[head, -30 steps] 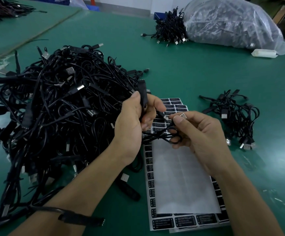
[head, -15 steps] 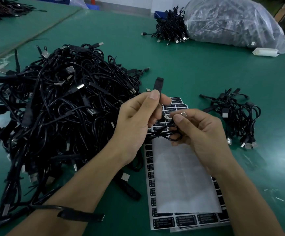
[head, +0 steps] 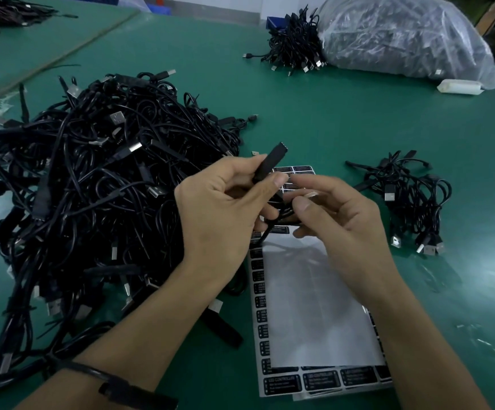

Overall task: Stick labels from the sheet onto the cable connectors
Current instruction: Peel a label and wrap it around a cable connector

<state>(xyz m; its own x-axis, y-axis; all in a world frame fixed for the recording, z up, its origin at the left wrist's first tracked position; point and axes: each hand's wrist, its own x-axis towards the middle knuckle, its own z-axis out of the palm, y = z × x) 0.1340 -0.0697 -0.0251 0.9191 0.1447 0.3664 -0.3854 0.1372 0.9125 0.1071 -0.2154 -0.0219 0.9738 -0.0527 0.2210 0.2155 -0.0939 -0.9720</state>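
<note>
Green table [head: 344, 128], connector [head: 270, 161] between left fingers [head: 277, 182]

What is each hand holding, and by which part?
The left hand pinches the connector at its lower end, tip free. The right hand pinches a USB plug, its metal tip showing.

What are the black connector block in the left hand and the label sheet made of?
The long black connector block looks like matte moulded plastic: dull, no glint. The white label sheet seems glossy release paper: its bare middle reflects light.
</note>
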